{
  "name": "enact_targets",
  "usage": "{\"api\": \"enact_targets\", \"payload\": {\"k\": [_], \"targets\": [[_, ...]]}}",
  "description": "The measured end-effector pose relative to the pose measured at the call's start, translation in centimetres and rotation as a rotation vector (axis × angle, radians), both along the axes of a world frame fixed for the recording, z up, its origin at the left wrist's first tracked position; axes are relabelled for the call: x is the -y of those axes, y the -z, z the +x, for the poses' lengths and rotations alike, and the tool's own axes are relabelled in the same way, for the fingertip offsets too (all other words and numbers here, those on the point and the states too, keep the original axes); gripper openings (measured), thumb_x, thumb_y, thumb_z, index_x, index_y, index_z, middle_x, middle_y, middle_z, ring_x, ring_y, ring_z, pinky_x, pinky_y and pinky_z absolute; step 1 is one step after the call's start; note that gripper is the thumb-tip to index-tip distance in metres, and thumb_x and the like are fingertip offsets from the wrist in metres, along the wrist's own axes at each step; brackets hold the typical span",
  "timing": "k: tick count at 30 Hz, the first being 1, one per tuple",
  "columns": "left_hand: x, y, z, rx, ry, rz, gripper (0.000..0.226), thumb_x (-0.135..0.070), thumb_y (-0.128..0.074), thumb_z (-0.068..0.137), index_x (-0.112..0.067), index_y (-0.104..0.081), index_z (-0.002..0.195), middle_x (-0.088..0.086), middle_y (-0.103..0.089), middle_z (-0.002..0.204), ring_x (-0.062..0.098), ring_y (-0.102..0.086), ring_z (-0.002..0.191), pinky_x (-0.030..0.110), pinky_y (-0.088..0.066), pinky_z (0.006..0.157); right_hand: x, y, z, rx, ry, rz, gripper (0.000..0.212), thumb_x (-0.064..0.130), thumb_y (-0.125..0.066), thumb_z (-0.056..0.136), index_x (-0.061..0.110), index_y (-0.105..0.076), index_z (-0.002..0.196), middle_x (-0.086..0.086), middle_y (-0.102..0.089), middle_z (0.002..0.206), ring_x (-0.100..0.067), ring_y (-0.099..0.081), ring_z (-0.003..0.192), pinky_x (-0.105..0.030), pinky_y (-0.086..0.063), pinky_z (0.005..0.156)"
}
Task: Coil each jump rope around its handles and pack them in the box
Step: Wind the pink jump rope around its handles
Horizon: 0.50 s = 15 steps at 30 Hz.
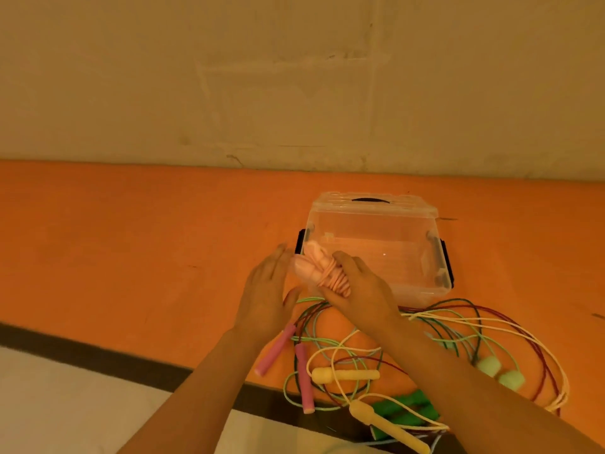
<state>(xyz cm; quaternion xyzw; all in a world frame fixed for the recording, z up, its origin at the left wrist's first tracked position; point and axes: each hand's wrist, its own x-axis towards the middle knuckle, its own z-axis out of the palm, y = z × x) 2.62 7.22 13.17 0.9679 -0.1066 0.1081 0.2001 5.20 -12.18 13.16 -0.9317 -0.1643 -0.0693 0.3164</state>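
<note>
1. Holding the coiled pale pink rope bundle (319, 273) at the near left corner of the clear box (409, 283), the right hand (357, 290) curls its fingers round the wound cord; the left hand (265, 296) hovers just beside the bundle with fingers straight and holds nothing.

2. Progress, head view: one rope appears fully wound round its handles and is at the box rim, not yet clearly set down inside. The box interior looks otherwise bare, so this is judged the first rope of several.

3. Remaining work: loose ropes lie tangled on the orange mat (131, 257) in front of the box, namely a rope with pink handles (275, 350), one with yellow handles (345, 375), one with dark green handles (406, 409) and one with pale green handles (489, 367). None of these is coiled.

4. Limits of the view: the cords cross each other, so which cord belongs to which handles cannot be traced. The right forearm covers part of the tangle. Whether the bundle touches the box wall or floor cannot be told through the clear plastic. The box lid (373, 204) stands open at the far side.
</note>
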Motion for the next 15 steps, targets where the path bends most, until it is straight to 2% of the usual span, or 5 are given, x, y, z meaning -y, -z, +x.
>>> {"api": "enact_targets", "payload": {"k": [5,7,9,12,15], "targets": [[-3.3,1.6,-1.8,-0.074,-0.162,-0.111,0.078,-0.032,-0.056,0.094,-0.019,-0.004,0.15,-0.004,0.001,0.156,0.004,-0.007,0.136,0.025,-0.02,0.109,-4.7,2.7,0.2,-0.116,-0.04,0.164,0.064,0.039,-0.071,0.081,0.018,-0.045,0.135,-0.007,-0.057,0.121,-0.028,-0.059,0.102,-0.036,-0.05,0.077],[-4.8,2.8,-2.2,-0.133,-0.165,-0.111,0.085,-0.031,-0.06,0.092,-0.02,0.001,0.15,0.002,-0.002,0.159,0.012,-0.011,0.142,0.029,-0.025,0.11,-6.8,3.8,0.4,-0.176,-0.027,0.259,0.063,0.038,-0.073,0.079,0.016,-0.047,0.132,-0.008,-0.059,0.116,-0.027,-0.06,0.099,-0.037,-0.051,0.078],[-6.0,4.4,-2.6,-0.252,-0.074,-0.073,0.093,-0.035,-0.062,0.089,-0.021,0.008,0.149,0.004,-0.004,0.159,0.021,-0.015,0.145,0.03,-0.023,0.112,-9.0,5.0,0.8,-0.22,0.004,0.321,0.059,0.035,-0.075,0.078,0.014,-0.05,0.127,-0.008,-0.061,0.111,-0.026,-0.06,0.095,-0.034,-0.051,0.075],[-7.5,6.6,-2.4,-0.396,-0.047,-0.094,0.108,-0.043,-0.068,0.083,-0.019,0.015,0.148,0.001,0.007,0.159,0.018,-0.009,0.146,0.028,-0.018,0.114,-11.9,7.0,1.5,-0.277,0.029,0.367,0.052,0.035,-0.075,0.078,0.014,-0.051,0.12,-0.007,-0.063,0.106,-0.025,-0.062,0.093,-0.036,-0.052,0.075],[-9.2,8.6,-1.1,-0.454,-0.088,-0.145,0.122,-0.045,-0.076,0.075,-0.016,0.016,0.149,0.002,0.013,0.158,0.017,-0.004,0.146,0.028,-0.016,0.114,-14.7,9.7,2.5,-0.355,0.025,0.357,0.055,0.036,-0.074,0.079,0.012,-0.049,0.122,-0.008,-0.061,0.11,-0.025,-0.061,0.097,-0.041,-0.052,0.078]]}}
